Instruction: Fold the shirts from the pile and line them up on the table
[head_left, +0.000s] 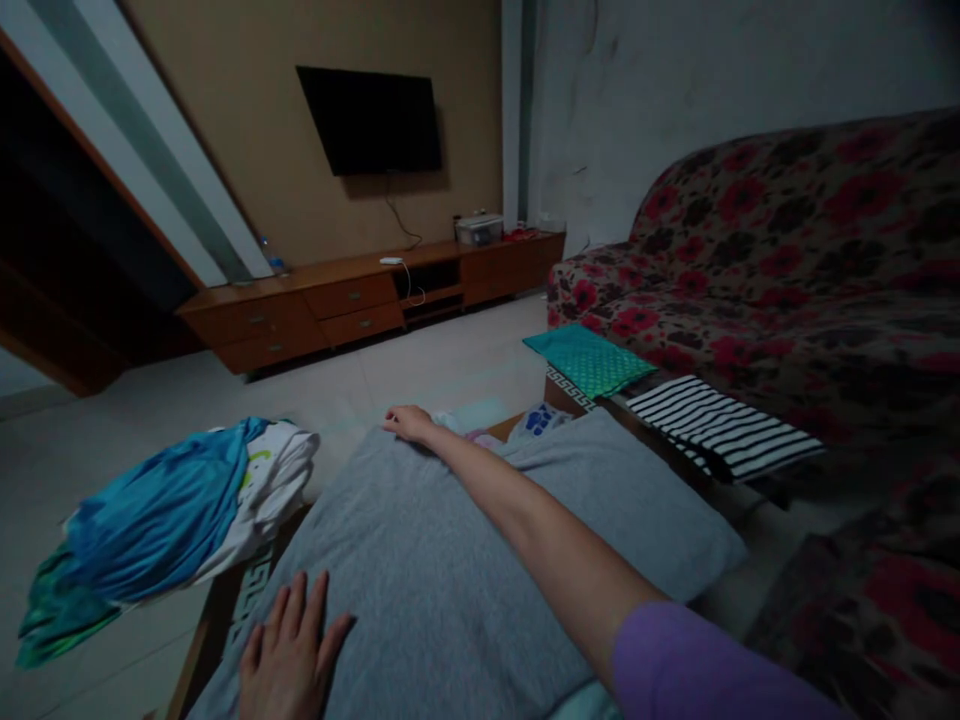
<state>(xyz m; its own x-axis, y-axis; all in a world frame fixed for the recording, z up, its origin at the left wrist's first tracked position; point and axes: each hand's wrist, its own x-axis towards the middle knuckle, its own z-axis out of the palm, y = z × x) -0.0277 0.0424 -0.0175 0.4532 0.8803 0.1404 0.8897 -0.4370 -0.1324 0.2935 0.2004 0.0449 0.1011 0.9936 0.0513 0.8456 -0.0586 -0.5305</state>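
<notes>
1. From where I stood, the grey cloth point(442, 560) lay spread over the desk point(251, 595), right in front of the person. Its near end ran out of sight, so I could not tell its long axis.
2. The left hand point(289, 650) rested palm down at the cloth's near left part, its grip wide and the fingers spread, with nothing held that I could see.
3. The right hand point(409, 424) was at the far left corner, well ahead of the left, fingers bent over the edge. I could not tell whether that grip pinched any fabric. It was the nearer hand to the far edge; the left was nearer to the close end.
4. The right forearm slanted across the middle of the cloth, between its near left part and its right side, below the purple sleeve point(697, 660).
5. Just past the far edge lay a bag with blue marks point(541, 420), partly hidden.
6. To the left, a blue garment point(161, 520) lay against a white one point(277, 470); to the right were a teal cloth point(592, 360) and a striped cloth point(724, 428), near the sofa point(765, 240).
</notes>
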